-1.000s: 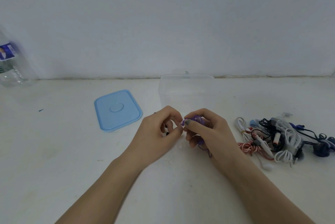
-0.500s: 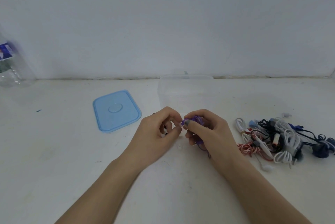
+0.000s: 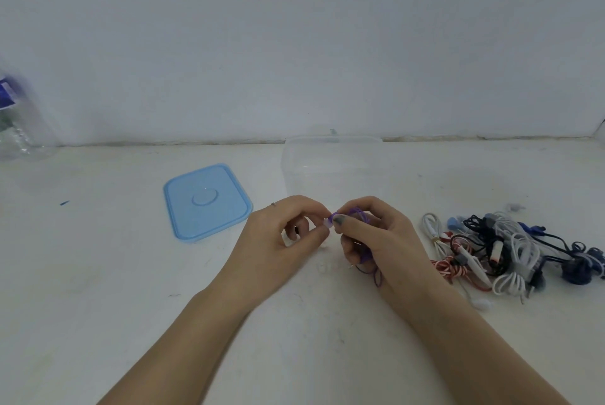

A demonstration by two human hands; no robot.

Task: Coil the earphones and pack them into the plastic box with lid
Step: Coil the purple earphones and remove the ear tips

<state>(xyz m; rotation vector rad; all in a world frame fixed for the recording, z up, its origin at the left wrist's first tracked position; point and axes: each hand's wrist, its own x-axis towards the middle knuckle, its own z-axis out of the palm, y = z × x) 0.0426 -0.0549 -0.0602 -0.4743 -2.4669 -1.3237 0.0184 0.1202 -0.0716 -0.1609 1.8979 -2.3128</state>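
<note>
Just in front of the open plastic box [image 3: 332, 159], both hands meet over the surface [image 3: 98, 273]: the right hand [image 3: 379, 237] grips the purple earphones [image 3: 360, 213] bundled, while the left hand [image 3: 281, 241] pinches their loose end, seemingly to finish the coil. Beside it, the blue lid [image 3: 206, 200] lies off, ready.

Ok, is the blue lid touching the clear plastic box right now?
Apart. The head view shows bare white table between the blue lid and the clear plastic box.
</note>
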